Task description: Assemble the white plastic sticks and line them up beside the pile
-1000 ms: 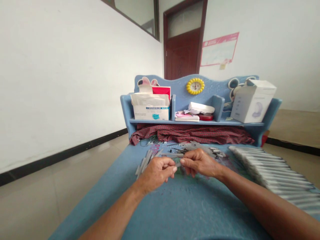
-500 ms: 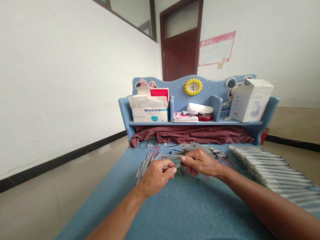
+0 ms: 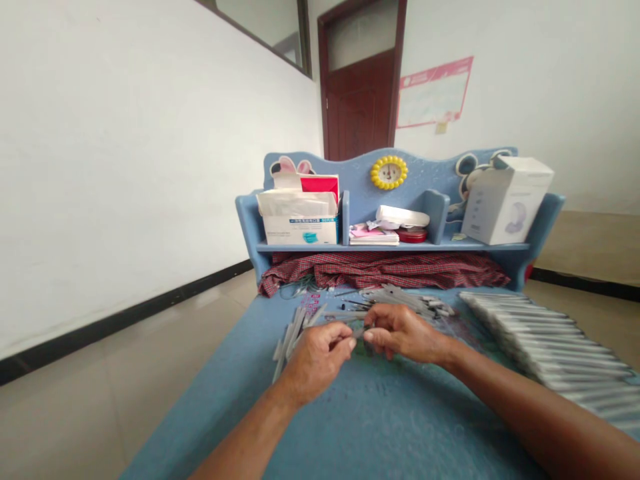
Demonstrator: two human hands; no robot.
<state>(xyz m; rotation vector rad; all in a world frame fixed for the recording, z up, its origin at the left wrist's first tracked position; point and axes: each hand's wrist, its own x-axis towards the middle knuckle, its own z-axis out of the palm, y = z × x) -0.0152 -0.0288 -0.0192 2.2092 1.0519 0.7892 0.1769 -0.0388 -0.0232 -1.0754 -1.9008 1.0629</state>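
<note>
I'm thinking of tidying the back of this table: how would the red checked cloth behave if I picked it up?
The red checked cloth should be floppy, as it lies in loose folds under the shelf. It is probably light for its bulk, since the fabric looks thin. Its left end might catch the thin cords lying close by.

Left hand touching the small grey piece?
Touching: the head view shows the small grey piece sticking out between the left hand's pinched thumb and forefinger.
</note>
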